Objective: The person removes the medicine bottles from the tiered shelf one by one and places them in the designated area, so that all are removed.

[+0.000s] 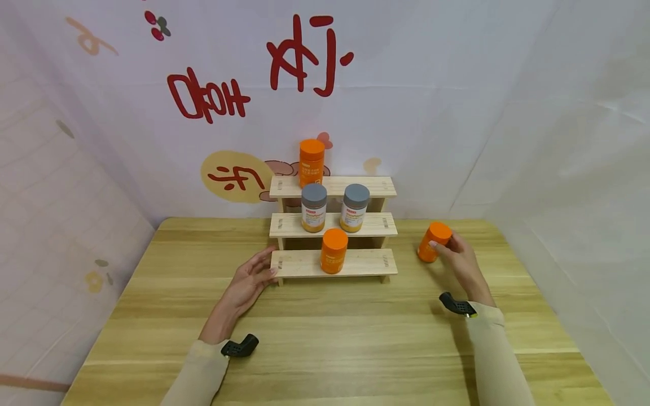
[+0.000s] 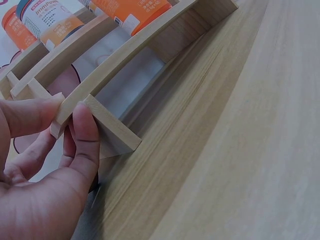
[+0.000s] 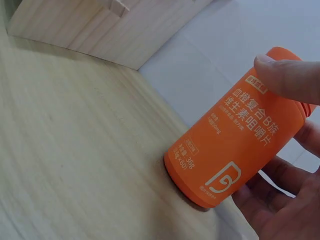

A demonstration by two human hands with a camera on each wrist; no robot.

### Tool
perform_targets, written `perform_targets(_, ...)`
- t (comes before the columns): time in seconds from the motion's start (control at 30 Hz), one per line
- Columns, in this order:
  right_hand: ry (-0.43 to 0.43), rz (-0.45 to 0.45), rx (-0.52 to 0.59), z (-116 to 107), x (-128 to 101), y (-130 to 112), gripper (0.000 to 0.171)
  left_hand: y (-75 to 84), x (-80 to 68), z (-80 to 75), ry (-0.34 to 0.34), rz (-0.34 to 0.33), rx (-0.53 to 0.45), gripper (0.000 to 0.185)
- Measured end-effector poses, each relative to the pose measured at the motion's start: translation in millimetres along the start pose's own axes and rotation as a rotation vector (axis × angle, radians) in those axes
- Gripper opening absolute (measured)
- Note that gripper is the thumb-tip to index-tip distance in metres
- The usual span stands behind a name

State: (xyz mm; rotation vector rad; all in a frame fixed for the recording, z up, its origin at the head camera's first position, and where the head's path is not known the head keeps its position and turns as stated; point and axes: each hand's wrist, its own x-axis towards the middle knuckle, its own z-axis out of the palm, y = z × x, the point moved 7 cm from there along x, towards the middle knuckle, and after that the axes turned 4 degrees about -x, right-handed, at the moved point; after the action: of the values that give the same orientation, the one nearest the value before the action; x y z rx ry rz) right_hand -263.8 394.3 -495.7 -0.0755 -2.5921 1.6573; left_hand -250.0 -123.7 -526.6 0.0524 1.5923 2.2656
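On the light wooden table (image 1: pixel 325 338), my left hand (image 1: pixel 250 282) pinches the left end of the three-tier pale wooden step shelf (image 1: pixel 355 263), thumb and fingers (image 2: pixel 85 130) closed on its lowest board; my right hand (image 1: pixel 459 259) is curled round an orange plastic bottle with an orange cap (image 1: pixel 433 241), tilted, its base on the table, right of the shelf; beyond, four similar bottles occupy the tiers.
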Motion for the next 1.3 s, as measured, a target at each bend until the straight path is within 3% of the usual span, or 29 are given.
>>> perform_targets(0.87,-0.103,-0.054,0.221,3,3,5,0.048,1.6,1.1,1.4,0.002,0.007,-0.027,0.067)
perform_targets(1.3,-0.098,0.007,0.008,-9,-7,-5,0.067,-0.1,1.0,2.2,-0.002,-0.002,-0.031,0.068)
